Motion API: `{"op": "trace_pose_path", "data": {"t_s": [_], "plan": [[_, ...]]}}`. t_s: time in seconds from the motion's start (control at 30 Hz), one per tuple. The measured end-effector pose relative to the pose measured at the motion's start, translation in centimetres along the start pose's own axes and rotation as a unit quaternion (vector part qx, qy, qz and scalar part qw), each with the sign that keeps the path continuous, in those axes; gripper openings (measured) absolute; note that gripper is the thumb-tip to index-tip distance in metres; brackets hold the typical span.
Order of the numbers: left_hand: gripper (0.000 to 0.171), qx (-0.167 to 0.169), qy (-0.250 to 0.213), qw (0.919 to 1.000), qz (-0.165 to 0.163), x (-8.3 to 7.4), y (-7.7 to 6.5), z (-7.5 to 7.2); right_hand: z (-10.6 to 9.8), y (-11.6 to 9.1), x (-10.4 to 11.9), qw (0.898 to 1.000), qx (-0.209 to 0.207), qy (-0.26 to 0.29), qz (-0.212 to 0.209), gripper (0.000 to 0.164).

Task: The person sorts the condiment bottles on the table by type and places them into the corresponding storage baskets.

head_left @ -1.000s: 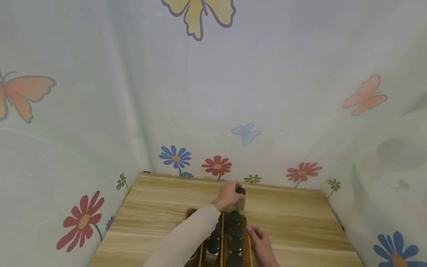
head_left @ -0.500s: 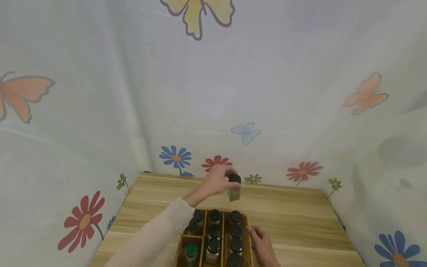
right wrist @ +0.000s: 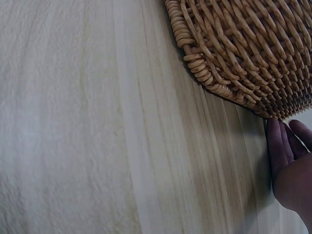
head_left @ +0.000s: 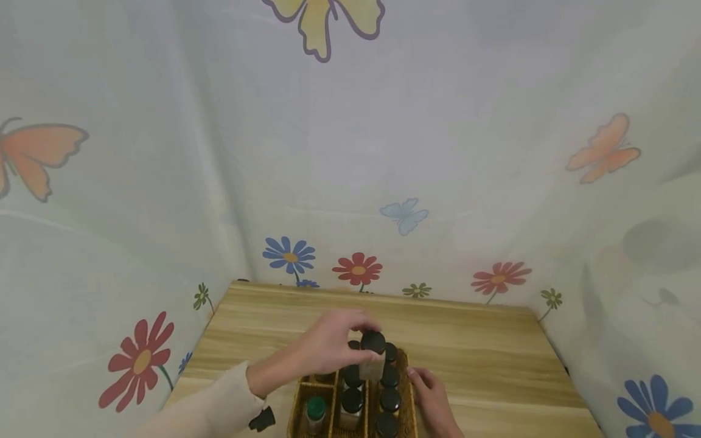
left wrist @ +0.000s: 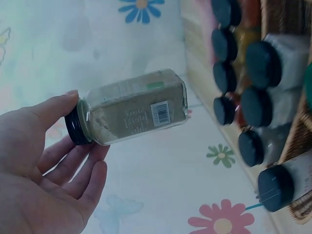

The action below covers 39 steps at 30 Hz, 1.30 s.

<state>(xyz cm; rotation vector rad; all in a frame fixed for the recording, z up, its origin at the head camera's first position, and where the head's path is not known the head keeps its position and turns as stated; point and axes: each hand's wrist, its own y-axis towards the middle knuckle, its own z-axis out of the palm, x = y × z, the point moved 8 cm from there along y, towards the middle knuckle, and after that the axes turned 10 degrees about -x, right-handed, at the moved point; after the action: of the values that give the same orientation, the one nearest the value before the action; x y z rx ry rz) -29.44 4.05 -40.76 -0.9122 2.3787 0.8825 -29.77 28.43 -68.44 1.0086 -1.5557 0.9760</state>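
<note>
My left hand [head_left: 327,342] pinches the black lid of a spice jar [head_left: 372,366] and holds it above the wicker basket [head_left: 296,409], over its middle and right columns. In the left wrist view the jar [left wrist: 141,107] is clear glass with greyish-brown powder and a barcode label; thumb and fingers grip its lid. Beside the basket's right side is my right hand [head_left: 435,403], its fingertips touching the woven wall. The right wrist view shows those fingers [right wrist: 276,141] fairly straight against the basket's lower edge.
Several black-lidded jars [head_left: 390,399] stand in the basket's right and middle columns. A green-lidded jar [head_left: 316,409] occupies a left compartment. The wooden table [head_left: 482,353] meets a curtain [head_left: 465,152] printed with flowers and butterflies at the back and sides.
My left hand has carried the jar from behind the basket, first lifting it leftward, then bringing it back toward me over the basket. The right hand has stayed at the basket's side.
</note>
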Motion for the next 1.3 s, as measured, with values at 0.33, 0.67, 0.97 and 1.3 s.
{"op": "trace_pose_path", "data": {"t_s": [0.33,0.67,0.97,1.3], "plan": [[0.038,0.065,-0.036,0.9969,-0.023,-0.4,-4.5,1.5,-0.1,0.2,0.4,1.000,-0.006,-0.007,0.004,0.060],[0.038,0.089,-0.025,0.9953,-0.029,2.0,-7.6,4.8,-0.2,0.2,0.1,1.000,-0.013,0.005,0.000,0.055],[0.037,0.100,-0.007,0.9950,-0.007,3.7,-9.8,7.6,-0.2,0.1,-0.1,1.000,-0.012,-0.003,0.002,0.057],[0.034,0.097,0.045,0.9942,-0.018,4.9,-11.7,9.5,-0.2,-0.1,-0.1,1.000,-0.015,-0.013,0.001,0.060]]}}
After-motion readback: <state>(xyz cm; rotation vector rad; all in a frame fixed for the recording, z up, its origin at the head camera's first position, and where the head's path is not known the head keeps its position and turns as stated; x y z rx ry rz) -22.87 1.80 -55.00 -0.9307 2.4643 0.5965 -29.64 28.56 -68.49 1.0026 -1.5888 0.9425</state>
